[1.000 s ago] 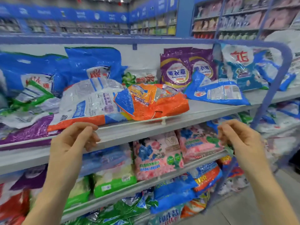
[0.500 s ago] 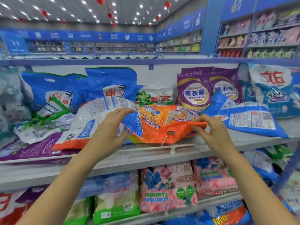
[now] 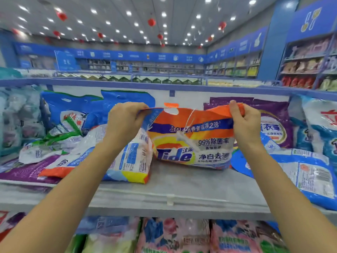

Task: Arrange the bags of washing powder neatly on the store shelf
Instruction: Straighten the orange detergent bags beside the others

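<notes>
An orange Tide washing powder bag (image 3: 191, 139) stands upright on the grey shelf (image 3: 182, 185), front label facing me. My left hand (image 3: 125, 123) grips its top left corner and my right hand (image 3: 245, 121) pinches its top right corner. A second orange and white bag (image 3: 113, 157) lies flat on its back to the left, under my left forearm. Behind stand blue bags (image 3: 76, 110) and purple bags (image 3: 273, 125), partly hidden by the held bag.
A blue and white bag (image 3: 300, 172) lies flat at the right, overhanging the shelf edge. Green and white bags (image 3: 54, 141) and a flat purple bag (image 3: 23, 170) lie jumbled at the left. Pink bags (image 3: 175, 236) fill the shelf below. A blue shelf rail (image 3: 164, 84) runs overhead.
Both hands rose from below the shelf edge, took the orange Tide bag by its top corners and pulled it from lying flat to standing upright.
</notes>
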Motion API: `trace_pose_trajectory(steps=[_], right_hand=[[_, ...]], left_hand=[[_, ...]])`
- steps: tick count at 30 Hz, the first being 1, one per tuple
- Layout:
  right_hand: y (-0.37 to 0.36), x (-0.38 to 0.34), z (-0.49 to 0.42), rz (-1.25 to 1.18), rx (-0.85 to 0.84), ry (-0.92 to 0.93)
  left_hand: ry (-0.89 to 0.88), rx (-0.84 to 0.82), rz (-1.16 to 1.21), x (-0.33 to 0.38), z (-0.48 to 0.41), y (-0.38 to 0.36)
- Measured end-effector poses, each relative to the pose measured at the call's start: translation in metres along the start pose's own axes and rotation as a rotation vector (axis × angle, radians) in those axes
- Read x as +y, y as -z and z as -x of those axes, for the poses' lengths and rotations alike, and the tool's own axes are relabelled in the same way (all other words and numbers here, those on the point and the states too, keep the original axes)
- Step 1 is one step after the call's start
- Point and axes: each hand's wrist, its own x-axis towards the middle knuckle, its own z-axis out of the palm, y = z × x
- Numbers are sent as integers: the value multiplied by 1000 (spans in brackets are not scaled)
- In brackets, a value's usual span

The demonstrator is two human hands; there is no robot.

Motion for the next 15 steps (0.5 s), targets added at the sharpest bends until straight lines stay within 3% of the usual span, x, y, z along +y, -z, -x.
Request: trace_pose_trajectory(steps=[5, 10, 12, 15], right_hand=[[13, 13, -41, -112, 6, -48], [-6, 46, -62, -209, 47, -233], [-8, 59, -59, -261, 61, -291], [-7, 59, -56, -288, 96, -289]], left_hand=[[57, 106, 69, 22, -34, -1], [435, 46, 355, 21, -23, -32], [743, -52, 631, 18, -6, -40], [1089, -481, 965, 20, 18, -38]])
